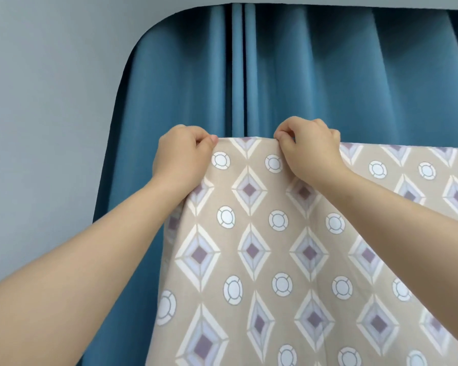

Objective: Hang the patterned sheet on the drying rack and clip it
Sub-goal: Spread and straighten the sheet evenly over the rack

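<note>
Before a blue curtain [302, 75] | sheet [262, 247] hung from its top fold, draping downward | left hand [181, 154] pinched the sheet's top-left corner | right hand [311, 149] pinched the top edge just beside it | grey wall [50, 101] at left

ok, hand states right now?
Left hand: closed, pinching the patterned sheet at its top corner.
Right hand: closed, pinching its top edge.

Left hand [181, 151] and right hand [308, 146] pinch the patterned sheet's [262, 247] top edge before blue curtains [302, 75].
</note>
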